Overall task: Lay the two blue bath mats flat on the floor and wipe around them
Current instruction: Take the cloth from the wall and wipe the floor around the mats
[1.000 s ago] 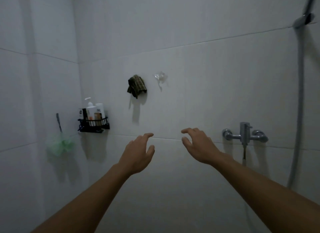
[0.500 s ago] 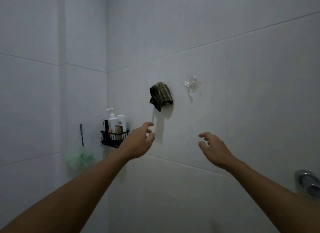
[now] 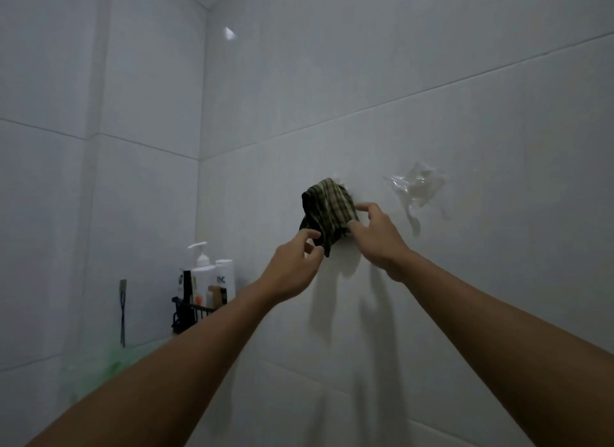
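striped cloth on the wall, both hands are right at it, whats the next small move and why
Probably close the fingers on the striped cloth and lift it up off its mount. The left hand is at its lower edge and the right hand touches its right side, but neither clearly grips it yet. It hangs bunched against the tiled wall, and wiping needs a cloth in hand.
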